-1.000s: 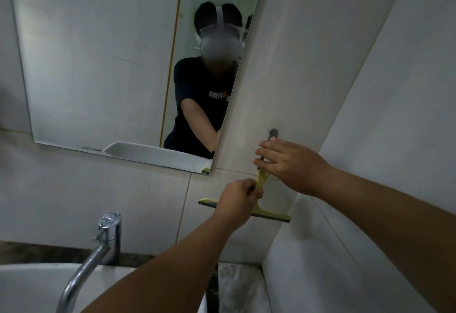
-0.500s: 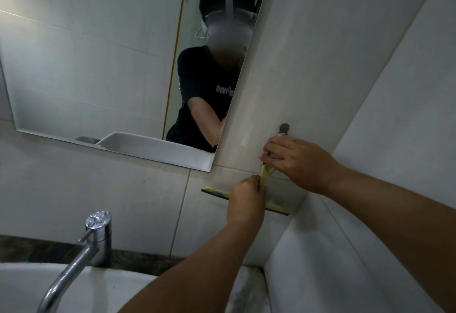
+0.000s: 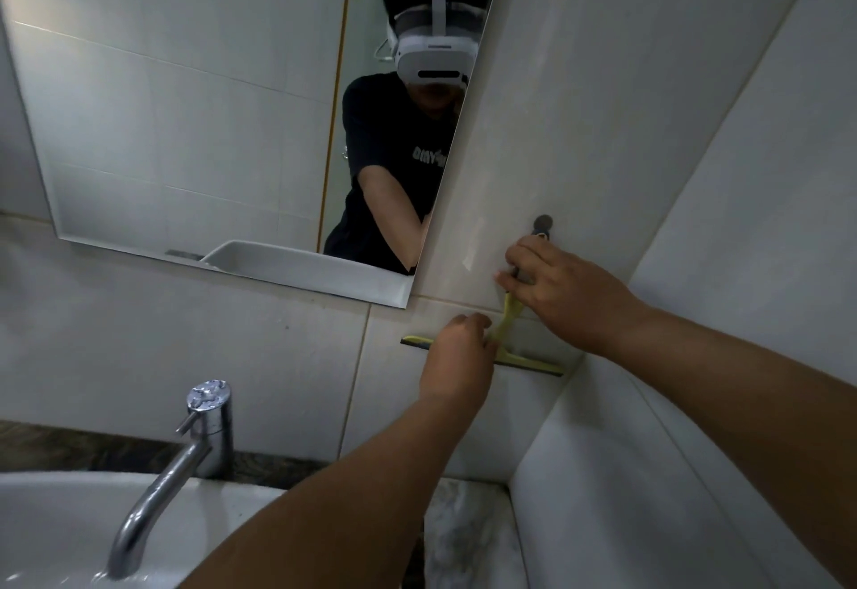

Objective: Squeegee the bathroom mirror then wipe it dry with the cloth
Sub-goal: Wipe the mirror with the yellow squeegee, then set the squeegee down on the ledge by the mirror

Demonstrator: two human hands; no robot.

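Both hands are up at the yellow squeegee hanging on the tiled wall right of the mirror. Her left hand curls around the handle just above the blade, and the right hand pinches the handle's top, just below the dark wall hook. Blade down, the squeegee lies against the tiles. Below left stand a chrome faucet and white basin.

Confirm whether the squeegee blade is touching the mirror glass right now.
No: the yellow squeegee lies against the wall tile below and to the right of the mirror, held by the left hand and right hand.
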